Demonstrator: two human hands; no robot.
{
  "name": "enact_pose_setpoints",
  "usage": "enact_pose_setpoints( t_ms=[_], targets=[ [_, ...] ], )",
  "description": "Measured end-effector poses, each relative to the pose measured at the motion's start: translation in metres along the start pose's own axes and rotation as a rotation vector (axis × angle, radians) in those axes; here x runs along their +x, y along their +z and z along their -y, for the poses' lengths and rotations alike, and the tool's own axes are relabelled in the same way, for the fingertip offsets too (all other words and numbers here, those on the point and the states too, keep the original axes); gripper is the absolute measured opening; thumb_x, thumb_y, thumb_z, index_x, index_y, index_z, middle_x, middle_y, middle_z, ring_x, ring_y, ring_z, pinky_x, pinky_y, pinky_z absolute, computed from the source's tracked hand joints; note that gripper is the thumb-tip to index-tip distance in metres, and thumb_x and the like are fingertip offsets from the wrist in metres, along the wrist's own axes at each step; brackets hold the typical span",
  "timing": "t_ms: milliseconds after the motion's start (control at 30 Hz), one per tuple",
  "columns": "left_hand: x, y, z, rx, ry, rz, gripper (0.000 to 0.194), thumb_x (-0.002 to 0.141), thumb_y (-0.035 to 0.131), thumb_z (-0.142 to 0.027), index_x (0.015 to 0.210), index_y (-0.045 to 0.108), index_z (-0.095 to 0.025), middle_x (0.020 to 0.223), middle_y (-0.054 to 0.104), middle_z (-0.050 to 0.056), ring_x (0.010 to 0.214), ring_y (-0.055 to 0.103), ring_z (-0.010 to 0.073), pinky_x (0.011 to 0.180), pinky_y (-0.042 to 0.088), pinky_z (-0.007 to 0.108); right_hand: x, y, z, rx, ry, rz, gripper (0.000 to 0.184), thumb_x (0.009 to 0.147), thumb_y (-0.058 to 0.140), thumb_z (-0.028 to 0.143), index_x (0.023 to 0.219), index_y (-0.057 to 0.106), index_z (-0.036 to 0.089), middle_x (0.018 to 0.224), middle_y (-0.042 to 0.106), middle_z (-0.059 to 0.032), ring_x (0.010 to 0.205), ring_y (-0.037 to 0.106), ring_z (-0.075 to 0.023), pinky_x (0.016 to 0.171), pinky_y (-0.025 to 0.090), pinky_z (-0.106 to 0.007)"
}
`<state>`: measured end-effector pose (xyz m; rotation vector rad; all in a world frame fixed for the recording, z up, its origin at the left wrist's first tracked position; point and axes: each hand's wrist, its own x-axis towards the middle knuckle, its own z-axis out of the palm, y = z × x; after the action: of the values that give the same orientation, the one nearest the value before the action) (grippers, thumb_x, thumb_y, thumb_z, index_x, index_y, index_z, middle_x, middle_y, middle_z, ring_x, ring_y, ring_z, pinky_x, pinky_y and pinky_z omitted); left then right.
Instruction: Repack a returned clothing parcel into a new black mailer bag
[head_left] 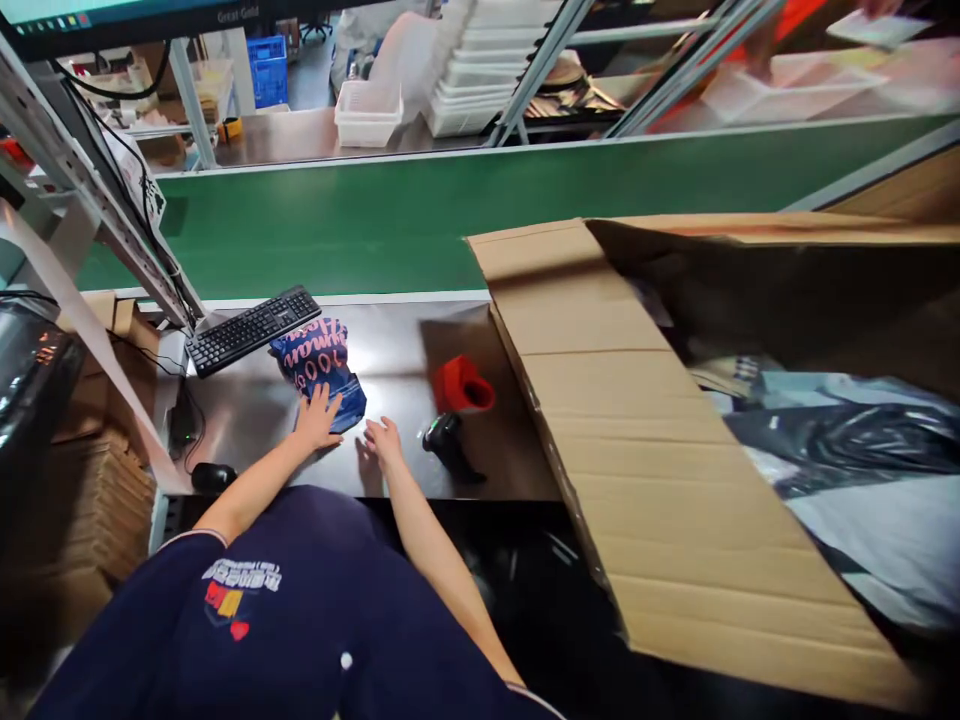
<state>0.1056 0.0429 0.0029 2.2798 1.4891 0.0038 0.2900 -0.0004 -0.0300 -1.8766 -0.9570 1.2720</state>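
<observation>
Left hand spread on blue bag; right hand loosely curled, near table front edge, gap to scanner.

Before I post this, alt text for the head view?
Left hand spread on a blue bag with pink lettering on a metal table, right hand close beside it. A keyboard lies beyond to the left; a black scanner and red object to the right. Farther right, an open cardboard box.

Before you shiny metal table, on it black keyboard, blue pink-lettered packet, red hollow block, black handheld scanner, black rounded mouse
</observation>
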Motion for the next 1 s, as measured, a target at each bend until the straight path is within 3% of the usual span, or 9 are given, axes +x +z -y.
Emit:
enact_pose_setpoints(
  t_ms=[100,200,333,433,567,667,733,833,1000],
  targets=[
    [-0.002,0.012,0.000,-0.067,0.029,-0.004,0.055,0.098,0.055,-0.023,0.153,0.053,-0.013,0.170,0.031,0.023,0.161,0.021,0.0381,0.124,0.034,0.058,0.007,0.001,0.007,0.037,-0.025,0.070,0.039,0.091,0.040,0.037,0.125,0.054,0.024,0.110,0.075,-0.0139,0.102,0.076,-0.0270,0.078,0.065,-0.044],
    [-0.008,-0.007,0.008,-0.283,0.002,-0.099,0.040,0.100,0.048,-0.020,0.132,0.071,-0.020,0.150,0.062,0.013,0.151,0.044,0.0314,0.121,0.042,0.049,0.005,-0.003,0.010,0.030,-0.097,0.082,0.045,0.088,0.043,0.036,0.131,0.054,0.026,0.117,0.073,-0.0135,0.109,0.073,-0.0279,0.085,0.064,-0.045],
    [-0.014,-0.086,0.028,-0.661,-0.038,-0.422,0.030,0.099,0.056,-0.032,0.116,0.079,-0.022,0.116,0.078,0.009,0.113,0.070,0.0285,0.107,0.052,0.042,0.004,-0.010,0.040,-0.017,-0.269,-0.004,0.081,0.080,0.062,0.041,0.154,0.037,0.024,0.163,0.041,-0.0180,0.149,0.041,-0.0370,0.117,0.045,-0.057],
    [-0.021,-0.156,0.056,-0.869,-0.046,-0.592,0.030,0.091,0.072,-0.044,0.106,0.080,-0.019,0.089,0.076,0.005,0.089,0.068,0.0230,0.090,0.054,0.034,0.014,-0.016,0.089,-0.128,-0.537,-0.011,0.110,0.072,0.080,0.049,0.163,0.024,0.022,0.175,0.015,-0.0166,0.161,0.016,-0.0374,0.131,0.021,-0.056],
    [-0.033,-0.205,0.093,-1.145,-0.144,-0.610,0.034,0.073,0.089,-0.045,0.088,0.078,-0.017,0.073,0.066,0.000,0.075,0.059,0.0158,0.076,0.049,0.027,0.032,-0.015,0.148,-0.243,-0.759,0.153,0.112,0.069,0.087,0.052,0.162,0.032,0.024,0.170,0.033,-0.0168,0.160,0.023,-0.0384,0.129,0.020,-0.063],
    [-0.039,-0.199,0.108,-1.296,-0.234,-0.472,0.041,0.063,0.094,-0.048,0.081,0.075,-0.016,0.074,0.067,0.000,0.072,0.057,0.0142,0.070,0.047,0.026,0.036,0.003,0.157,-0.133,-0.771,0.496,0.073,0.075,0.080,0.053,0.141,0.060,0.027,0.146,0.064,-0.0089,0.137,0.057,-0.0336,0.119,0.043,-0.054],
    [-0.041,-0.184,0.114,-1.328,-0.295,-0.438,0.044,0.061,0.095,-0.050,0.078,0.072,-0.016,0.072,0.066,-0.001,0.070,0.058,0.0138,0.067,0.046,0.025,0.031,0.022,0.147,-0.092,-0.748,0.610,0.043,0.085,0.068,0.049,0.121,0.071,0.025,0.122,0.076,-0.0053,0.116,0.069,-0.0303,0.106,0.053,-0.048],
    [-0.045,-0.164,0.120,-1.356,-0.397,-0.471,0.043,0.062,0.095,-0.047,0.080,0.071,-0.017,0.071,0.066,-0.003,0.072,0.061,0.0133,0.069,0.046,0.023,0.017,0.049,0.126,-0.122,-0.671,0.440,0.031,0.094,0.048,0.039,0.100,0.074,0.023,0.106,0.078,-0.0062,0.103,0.072,-0.0292,0.098,0.056,-0.046],
    [-0.052,-0.151,0.124,-1.409,-0.402,-0.511,0.041,0.062,0.094,-0.047,0.082,0.073,-0.017,0.077,0.073,-0.001,0.079,0.066,0.0153,0.075,0.050,0.025,0.008,0.066,0.115,-0.182,-0.671,0.304,0.028,0.094,0.055,0.041,0.105,0.073,0.023,0.134,0.072,-0.0119,0.125,0.067,-0.0301,0.110,0.051,-0.046]
  ],
)
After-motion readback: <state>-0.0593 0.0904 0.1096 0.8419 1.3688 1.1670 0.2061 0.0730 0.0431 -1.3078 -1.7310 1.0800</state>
